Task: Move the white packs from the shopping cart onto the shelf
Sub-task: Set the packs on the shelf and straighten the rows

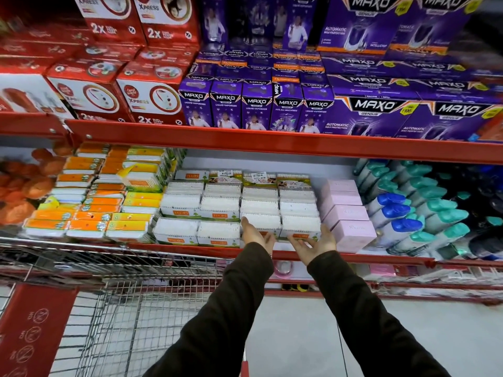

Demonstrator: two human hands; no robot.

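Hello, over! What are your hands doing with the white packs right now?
Left hand and right hand open, flanking the front white packs on the shelf. Cart shows no packs. Pink boxes close on the right.

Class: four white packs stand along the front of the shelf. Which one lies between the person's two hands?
The rightmost front pack, beside the pink boxes. The left hand and right hand flank it; the other three sit further left.
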